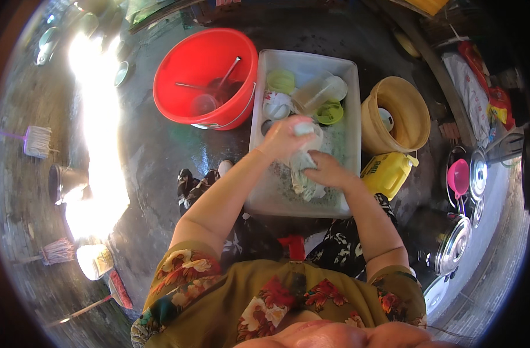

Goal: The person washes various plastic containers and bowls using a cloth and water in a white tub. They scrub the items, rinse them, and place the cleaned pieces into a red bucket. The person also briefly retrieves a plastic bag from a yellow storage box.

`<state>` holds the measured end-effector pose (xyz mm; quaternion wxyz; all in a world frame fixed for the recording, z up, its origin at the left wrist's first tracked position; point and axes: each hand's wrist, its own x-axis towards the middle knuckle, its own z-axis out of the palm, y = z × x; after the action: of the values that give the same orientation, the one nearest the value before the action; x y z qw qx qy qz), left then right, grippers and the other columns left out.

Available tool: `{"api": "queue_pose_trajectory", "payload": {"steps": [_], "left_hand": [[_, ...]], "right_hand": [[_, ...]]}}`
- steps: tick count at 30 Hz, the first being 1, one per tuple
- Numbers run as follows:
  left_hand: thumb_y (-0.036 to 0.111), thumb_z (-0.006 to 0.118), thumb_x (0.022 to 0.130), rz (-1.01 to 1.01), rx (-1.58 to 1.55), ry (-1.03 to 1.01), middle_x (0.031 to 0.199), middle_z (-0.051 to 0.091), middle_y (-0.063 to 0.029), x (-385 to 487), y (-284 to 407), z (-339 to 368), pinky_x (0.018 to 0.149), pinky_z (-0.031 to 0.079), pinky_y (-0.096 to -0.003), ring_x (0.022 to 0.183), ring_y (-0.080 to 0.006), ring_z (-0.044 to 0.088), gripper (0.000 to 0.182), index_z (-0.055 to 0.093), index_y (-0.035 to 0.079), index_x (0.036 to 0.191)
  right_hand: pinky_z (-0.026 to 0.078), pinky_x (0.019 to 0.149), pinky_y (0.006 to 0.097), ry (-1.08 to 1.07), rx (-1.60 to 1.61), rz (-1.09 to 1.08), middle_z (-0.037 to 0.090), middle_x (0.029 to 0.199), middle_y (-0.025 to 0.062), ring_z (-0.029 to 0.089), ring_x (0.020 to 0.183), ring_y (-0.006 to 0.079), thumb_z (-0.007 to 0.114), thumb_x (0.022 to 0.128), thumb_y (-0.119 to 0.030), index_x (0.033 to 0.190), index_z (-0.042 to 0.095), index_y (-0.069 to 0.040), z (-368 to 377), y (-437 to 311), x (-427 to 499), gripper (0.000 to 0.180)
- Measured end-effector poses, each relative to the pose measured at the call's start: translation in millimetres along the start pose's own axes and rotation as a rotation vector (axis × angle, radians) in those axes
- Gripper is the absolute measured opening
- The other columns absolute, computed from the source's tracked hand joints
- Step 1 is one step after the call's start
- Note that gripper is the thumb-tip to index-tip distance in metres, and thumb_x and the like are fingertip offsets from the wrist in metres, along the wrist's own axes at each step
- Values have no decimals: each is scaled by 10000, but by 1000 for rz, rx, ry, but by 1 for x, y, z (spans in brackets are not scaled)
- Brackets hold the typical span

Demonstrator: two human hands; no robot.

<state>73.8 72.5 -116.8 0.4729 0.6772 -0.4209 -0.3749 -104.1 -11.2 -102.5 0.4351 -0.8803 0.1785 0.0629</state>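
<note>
Over a white plastic tub of cloudy water, my left hand grips a pale cup-like vessel, blurred and partly covered by my fingers. My right hand holds a wet, pale cloth against the vessel's near side, and its lower end hangs toward the water. Beyond my hands, dishes crowd the far half of the tub: a green cup, a yellow-green bowl, a white cup with red marks and a clear plastic container.
A red bucket with long metal handles inside stands left of the tub. To the right are a tan bucket and a yellow jug. Lidded pots line the far right; mops lie at the left.
</note>
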Motion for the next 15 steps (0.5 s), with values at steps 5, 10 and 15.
{"api": "queue_pose_trajectory", "payload": {"steps": [5, 10, 15], "left_hand": [[297, 698, 877, -73, -44, 127, 1229, 638, -106, 5, 6, -20, 928, 479, -328, 1117, -174, 590, 436, 622, 47, 1227], [324, 739, 796, 37, 114, 89, 1114, 670, -136, -11, 41, 2, 810, 526, -352, 918, -250, 678, 474, 632, 88, 1192], [203, 720, 734, 348, 329, 172, 1017, 667, -141, -19, 32, 29, 805, 530, -393, 910, -338, 643, 430, 649, 107, 1147]], "right_hand": [[490, 917, 428, 348, 147, 63, 583, 1216, 208, 591, 1100, 372, 604, 844, -274, 1284, 550, -79, -22, -11, -3, 484], [503, 901, 418, 44, -507, 430, 534, 1265, 183, 610, 1092, 322, 582, 869, -281, 1280, 555, -138, -10, -46, 9, 436], [505, 905, 426, -146, -485, 358, 587, 1207, 186, 613, 1073, 327, 543, 877, -275, 1209, 603, -144, 17, -8, 21, 362]]}}
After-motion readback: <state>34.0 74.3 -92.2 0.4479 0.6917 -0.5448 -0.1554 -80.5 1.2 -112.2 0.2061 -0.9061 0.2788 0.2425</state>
